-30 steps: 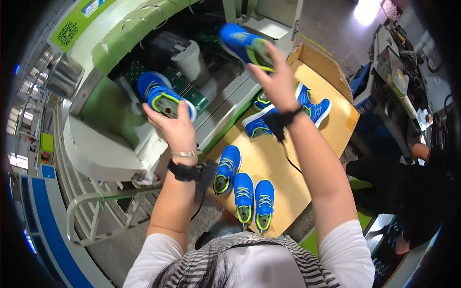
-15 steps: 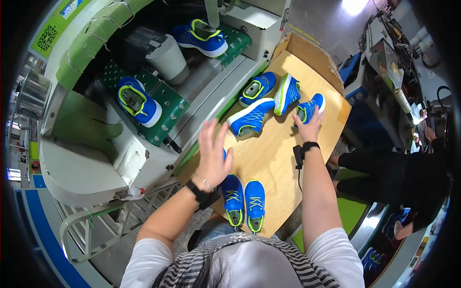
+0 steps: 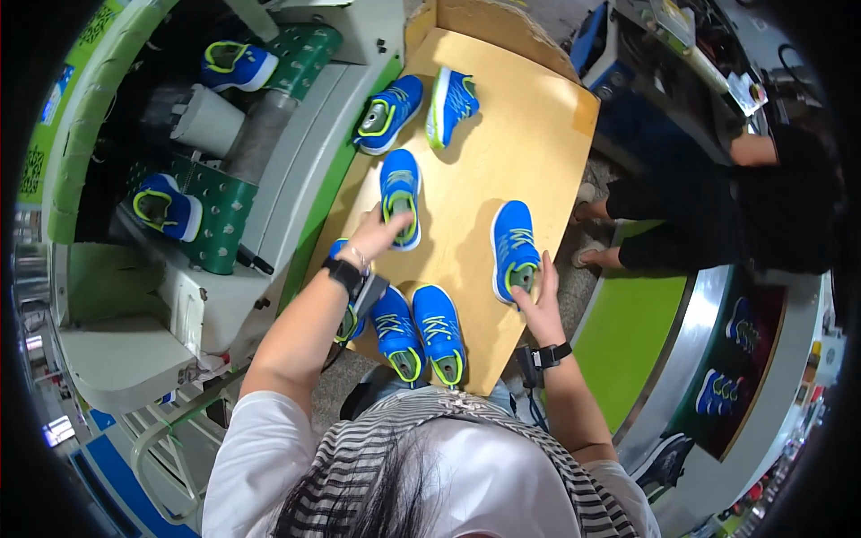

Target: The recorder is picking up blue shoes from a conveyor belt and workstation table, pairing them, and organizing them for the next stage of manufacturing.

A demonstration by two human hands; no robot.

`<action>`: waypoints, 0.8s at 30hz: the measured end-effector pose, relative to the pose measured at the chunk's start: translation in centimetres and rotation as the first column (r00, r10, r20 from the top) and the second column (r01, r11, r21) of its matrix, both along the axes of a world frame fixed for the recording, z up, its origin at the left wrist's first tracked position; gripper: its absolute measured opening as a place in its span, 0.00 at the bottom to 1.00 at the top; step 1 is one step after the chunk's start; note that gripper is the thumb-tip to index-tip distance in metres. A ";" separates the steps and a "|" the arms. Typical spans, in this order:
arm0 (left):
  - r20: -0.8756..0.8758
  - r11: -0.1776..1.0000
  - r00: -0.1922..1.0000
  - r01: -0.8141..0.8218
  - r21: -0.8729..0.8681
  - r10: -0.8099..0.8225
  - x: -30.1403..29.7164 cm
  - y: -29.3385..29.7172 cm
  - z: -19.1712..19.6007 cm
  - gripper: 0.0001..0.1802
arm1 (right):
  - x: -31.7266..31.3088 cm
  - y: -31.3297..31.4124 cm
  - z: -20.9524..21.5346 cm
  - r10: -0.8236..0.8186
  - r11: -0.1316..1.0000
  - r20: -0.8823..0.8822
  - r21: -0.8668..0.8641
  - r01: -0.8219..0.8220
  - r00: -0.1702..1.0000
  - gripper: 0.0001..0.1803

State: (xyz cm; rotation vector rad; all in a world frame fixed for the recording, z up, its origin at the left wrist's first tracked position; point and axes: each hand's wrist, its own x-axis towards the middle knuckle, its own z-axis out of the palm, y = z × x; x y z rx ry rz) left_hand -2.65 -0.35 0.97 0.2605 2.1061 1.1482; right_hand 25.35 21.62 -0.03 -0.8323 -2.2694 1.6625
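Observation:
My left hand (image 3: pixel 377 238) grips the heel end of a blue shoe with lime trim (image 3: pixel 399 190) lying on the wooden table (image 3: pixel 529 125). My right hand (image 3: pixel 536 303) holds the heel of another blue shoe (image 3: pixel 514 242) near the table's right edge. Two matching blue shoes (image 3: pixel 420 330) lie side by side at the near edge, between my forearms. A further blue shoe (image 3: pixel 348 314) is partly hidden under my left wrist. Two more blue shoes (image 3: pixel 421 106) rest at the far end of the table.
To the left stands a green and white machine (image 3: pixel 296 170) with two blue shoes (image 3: pixel 235 65) (image 3: pixel 166 206) mounted on green perforated holders. Another person in black (image 3: pixel 717 215) stands at the right of the table. More shoes (image 3: pixel 717 390) lie on a curved green-rimmed conveyor at lower right.
Both hands have come down from the machine to the table. Each hand now grips a blue shoe there, and the view has shifted toward the table.

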 end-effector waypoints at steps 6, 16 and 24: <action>-0.445 0.973 0.868 -0.169 0.156 0.222 5.5 1.1 -1.5 0.55 | -5.3 -3.0 0.7 -0.085 0.995 0.037 -0.058 0.087 0.996 0.48; -0.581 0.963 0.780 -0.269 0.027 0.234 8.8 -3.6 2.1 0.46 | -22.9 -5.7 1.3 0.076 0.962 0.053 0.258 -0.087 0.996 0.52; -0.626 0.986 0.762 -0.141 0.085 0.163 12.0 -5.3 5.4 0.34 | -30.4 2.2 -0.5 0.097 0.905 0.233 0.384 -0.183 0.968 0.46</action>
